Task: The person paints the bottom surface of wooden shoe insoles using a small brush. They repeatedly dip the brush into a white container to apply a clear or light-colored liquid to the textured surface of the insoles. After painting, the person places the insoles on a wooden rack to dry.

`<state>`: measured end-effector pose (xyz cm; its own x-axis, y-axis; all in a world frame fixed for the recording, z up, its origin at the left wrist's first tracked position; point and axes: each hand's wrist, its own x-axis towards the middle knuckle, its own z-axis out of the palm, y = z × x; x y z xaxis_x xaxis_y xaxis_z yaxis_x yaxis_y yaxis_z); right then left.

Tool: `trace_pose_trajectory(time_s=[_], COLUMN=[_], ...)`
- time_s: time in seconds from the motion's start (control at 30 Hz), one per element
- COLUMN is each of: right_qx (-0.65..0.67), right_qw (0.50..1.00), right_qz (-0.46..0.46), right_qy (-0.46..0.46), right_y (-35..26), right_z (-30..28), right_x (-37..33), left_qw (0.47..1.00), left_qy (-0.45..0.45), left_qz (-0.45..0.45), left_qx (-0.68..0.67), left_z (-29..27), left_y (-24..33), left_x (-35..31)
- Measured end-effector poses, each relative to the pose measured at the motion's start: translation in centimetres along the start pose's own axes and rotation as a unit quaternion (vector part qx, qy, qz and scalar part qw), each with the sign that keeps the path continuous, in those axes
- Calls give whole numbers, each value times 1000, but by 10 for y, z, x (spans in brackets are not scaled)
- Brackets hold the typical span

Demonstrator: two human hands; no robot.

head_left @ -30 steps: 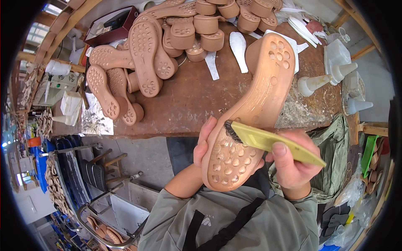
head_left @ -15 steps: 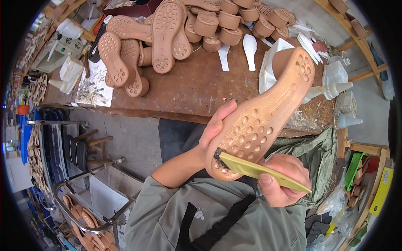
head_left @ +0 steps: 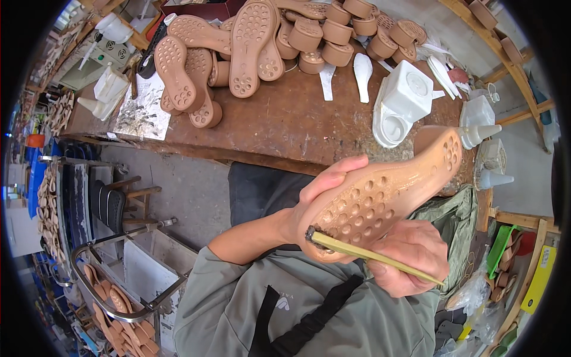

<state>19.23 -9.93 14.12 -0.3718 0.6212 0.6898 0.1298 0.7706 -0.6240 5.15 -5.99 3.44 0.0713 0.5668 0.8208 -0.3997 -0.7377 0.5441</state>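
Note:
A tan shoe sole point(head_left: 386, 190) with round hollows over its upper face is gripped by my left hand point(head_left: 324, 190) along its left edge. Its heel end points up and to the right, and a wet, glossy film shines on part of the surface. My right hand point(head_left: 410, 259) is closed around a flat yellow-green brush point(head_left: 351, 247). The dark bristles touch the sole near its toe end. Some of the left fingers are hidden beneath the sole.
Several more soles point(head_left: 253, 41) and heel blocks point(head_left: 306, 35) are heaped on the brown workbench point(head_left: 267, 125). A white plastic container point(head_left: 407, 89) stands beyond my sole, near nozzle bottles point(head_left: 479, 134). To the left stand a metal-framed cart point(head_left: 151, 268) and a chair point(head_left: 110, 205).
The sole has tilted lower and its heel end has swung down to the right, uncovering the white container. The brush has turned edge-on, its bristles still at the toe end.

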Motion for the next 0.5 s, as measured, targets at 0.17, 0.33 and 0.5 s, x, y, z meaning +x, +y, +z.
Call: trace_pose_trajectory(time_s=[0.17, 0.33, 0.5], right_qx=[4, 27, 41], right_qw=[999, 998, 996], right_qz=[-15, -27, -48], right_qy=[-33, -53, -63], right_y=[1, 6, 10], right_z=[-10, -16, -21], right_x=[3, -1, -2], left_qw=[992, 970, 961], left_qy=[-79, -114, -146], left_qz=[-41, -113, -140], left_qx=[-93, -182, -188], left_z=[-5, -9, -12], left_y=[7, 10, 13], left_x=[0, 0, 2])
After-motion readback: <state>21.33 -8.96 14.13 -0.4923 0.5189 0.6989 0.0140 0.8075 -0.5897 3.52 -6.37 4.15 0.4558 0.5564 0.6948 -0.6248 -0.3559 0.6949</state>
